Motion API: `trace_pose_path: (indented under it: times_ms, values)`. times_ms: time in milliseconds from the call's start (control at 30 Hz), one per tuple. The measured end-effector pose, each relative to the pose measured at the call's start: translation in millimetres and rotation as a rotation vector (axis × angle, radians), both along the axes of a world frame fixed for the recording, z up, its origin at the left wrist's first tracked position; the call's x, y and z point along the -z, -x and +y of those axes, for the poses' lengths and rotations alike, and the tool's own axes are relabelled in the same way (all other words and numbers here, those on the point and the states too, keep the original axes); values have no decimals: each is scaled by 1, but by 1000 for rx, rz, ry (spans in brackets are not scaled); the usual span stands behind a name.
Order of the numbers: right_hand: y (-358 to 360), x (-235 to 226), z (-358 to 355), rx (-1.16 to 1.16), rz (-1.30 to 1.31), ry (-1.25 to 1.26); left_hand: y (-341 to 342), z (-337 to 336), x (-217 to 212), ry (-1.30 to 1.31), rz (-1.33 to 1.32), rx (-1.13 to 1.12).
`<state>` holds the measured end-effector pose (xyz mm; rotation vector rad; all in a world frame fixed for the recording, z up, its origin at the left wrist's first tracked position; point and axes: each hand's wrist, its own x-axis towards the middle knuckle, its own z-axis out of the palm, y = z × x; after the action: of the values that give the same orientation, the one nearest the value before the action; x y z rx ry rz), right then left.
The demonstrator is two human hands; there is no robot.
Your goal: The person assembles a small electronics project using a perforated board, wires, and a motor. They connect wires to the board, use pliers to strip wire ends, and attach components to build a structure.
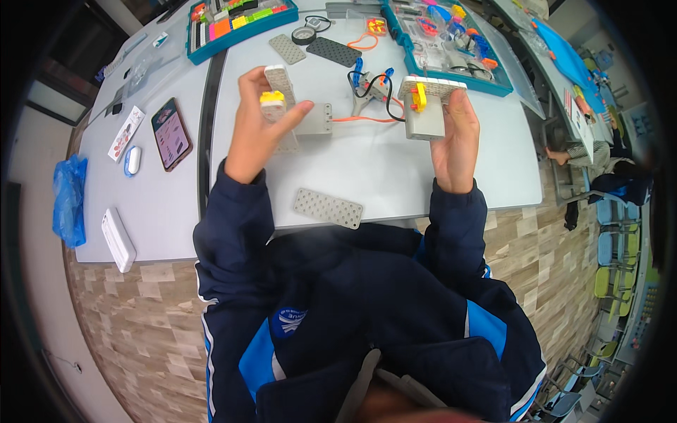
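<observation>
My left hand (252, 135) is wrapped around a light grey building-brick assembly with an upright plate (279, 83) and a yellow piece (273, 97) on its side. Its thumb points right, toward a grey box (315, 120) with an orange cable (363, 119) running out of it. My right hand (458, 144) grips a grey box module (424, 125) from its right side, thumb on the studded plate across its top. A yellow connector (419, 97) sits on that module. Between the hands stands a grey frame with blue pegs (369, 92), a black cable looping past it.
Near the front edge lies a loose grey plate (328, 208). Behind are a dark plate (333, 51), a tape roll (304, 35) and two teal parts trays (240, 32) (458, 74). On the left table are a phone (171, 134), a white case (118, 240) and a blue bag (69, 201).
</observation>
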<state>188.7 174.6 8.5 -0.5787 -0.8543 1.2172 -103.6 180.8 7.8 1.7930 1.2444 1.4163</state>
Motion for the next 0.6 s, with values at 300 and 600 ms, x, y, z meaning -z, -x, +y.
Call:
trace_pose_path:
  times_ms: [300,600]
  values:
    - [27,-3,-55,314,-723,-808,-70,-97,0,-189,-347,121]
    - [52,-14,-67,-52,-935,-819,-105,-107,21,96,-935,223]
